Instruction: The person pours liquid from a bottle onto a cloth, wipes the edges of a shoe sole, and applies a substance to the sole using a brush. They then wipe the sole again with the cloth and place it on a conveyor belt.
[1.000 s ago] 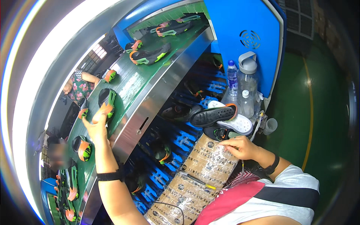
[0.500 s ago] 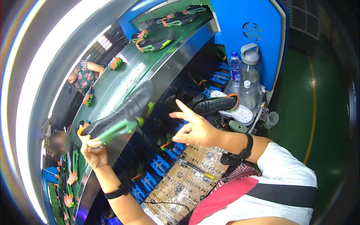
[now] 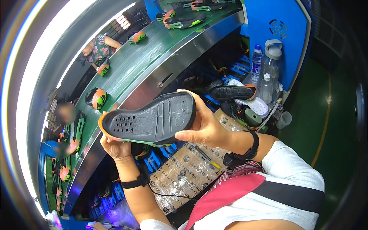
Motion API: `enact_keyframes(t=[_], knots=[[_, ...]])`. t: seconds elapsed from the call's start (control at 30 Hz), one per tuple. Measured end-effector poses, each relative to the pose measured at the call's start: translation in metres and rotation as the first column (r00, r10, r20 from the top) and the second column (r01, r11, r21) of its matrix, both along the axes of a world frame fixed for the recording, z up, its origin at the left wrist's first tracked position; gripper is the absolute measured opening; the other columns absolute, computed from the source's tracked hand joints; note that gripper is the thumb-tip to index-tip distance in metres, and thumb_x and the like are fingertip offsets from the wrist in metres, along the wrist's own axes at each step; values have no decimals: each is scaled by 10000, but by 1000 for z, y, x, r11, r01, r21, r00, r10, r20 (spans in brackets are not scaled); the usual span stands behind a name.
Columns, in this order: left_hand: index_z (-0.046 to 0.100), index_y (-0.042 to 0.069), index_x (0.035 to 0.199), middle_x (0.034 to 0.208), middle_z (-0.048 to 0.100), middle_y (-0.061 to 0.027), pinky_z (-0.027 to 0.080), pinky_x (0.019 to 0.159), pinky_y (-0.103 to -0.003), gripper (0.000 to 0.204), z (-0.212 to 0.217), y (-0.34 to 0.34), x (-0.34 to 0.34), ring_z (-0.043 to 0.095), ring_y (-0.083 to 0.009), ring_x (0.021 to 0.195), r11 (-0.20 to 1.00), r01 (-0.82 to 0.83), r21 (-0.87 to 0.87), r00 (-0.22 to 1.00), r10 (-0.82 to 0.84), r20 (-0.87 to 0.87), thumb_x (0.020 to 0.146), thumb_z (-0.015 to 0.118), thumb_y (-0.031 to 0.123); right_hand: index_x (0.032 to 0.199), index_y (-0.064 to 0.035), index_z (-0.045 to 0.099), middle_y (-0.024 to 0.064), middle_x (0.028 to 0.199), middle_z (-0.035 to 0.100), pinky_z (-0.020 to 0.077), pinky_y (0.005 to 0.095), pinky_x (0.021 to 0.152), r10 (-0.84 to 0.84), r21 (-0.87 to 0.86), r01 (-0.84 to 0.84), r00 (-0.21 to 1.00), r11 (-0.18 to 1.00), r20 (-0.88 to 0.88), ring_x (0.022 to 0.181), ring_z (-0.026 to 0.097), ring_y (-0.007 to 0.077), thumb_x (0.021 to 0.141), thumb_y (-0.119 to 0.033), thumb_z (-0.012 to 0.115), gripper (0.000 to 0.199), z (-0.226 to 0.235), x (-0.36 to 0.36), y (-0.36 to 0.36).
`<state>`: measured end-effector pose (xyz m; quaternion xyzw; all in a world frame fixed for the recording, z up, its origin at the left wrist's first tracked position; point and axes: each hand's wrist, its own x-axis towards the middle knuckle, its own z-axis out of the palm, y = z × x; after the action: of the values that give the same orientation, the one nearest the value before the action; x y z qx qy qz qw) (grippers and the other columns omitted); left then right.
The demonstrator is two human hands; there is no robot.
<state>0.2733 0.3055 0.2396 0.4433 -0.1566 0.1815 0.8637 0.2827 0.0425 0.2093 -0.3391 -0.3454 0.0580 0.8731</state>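
Observation:
A shoe sole (image 3: 150, 117) is held level between my two hands, its black inner face turned up toward me. That face has small holes at one end and raised cross lines toward the other; orange and green show along its edge. My left hand (image 3: 115, 148) grips the orange end from below, its fingers partly hidden beneath the sole. At the other end, my right hand (image 3: 210, 124) wraps round the broad black end, with the thumb pressed along the near edge.
Beyond the sole runs a green conveyor belt (image 3: 132, 63) with a metal edge, carrying several similar soles. At the right stand bottles (image 3: 265, 88), white perforated soles (image 3: 257, 108) and a cup (image 3: 284, 120). A taped cardboard surface (image 3: 178, 183) with a pen (image 3: 206, 156) lies below. Across the belt sits another person (image 3: 100, 50).
My right hand, open and apart before, has closed on the sole's broad end. The sole has come off from over the belt toward me and turned its inner face up.

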Motion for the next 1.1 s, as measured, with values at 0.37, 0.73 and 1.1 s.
enact_keyframes(t=[0.37,0.73,1.1], knots=[[424,24,1239,1024,581,-90,419,727,-240,381,45,26,-44,559,-132,898,488,-693,531,648,744,163,894,491,170,1257,3,243,163,973,578,463,352,835,-618,-88,688,694,720,370,872,607,237,690,-154,757,781,57,105,33],[424,48,1272,1035,518,-136,431,649,-228,536,64,68,0,518,-116,757,-18,-533,846,539,764,356,807,627,219,1027,32,557,164,854,623,304,478,906,-615,-58,997,9,-59,788,904,552,297,798,-241,525,358,12,193,69],[250,48,1373,1209,483,-281,358,952,-386,956,66,72,104,473,-375,1145,-361,-151,920,389,834,391,684,610,605,1219,56,408,132,797,603,313,490,933,-613,48,999,-47,-14,789,898,533,287,787,-192,549,518,4,192,56]])
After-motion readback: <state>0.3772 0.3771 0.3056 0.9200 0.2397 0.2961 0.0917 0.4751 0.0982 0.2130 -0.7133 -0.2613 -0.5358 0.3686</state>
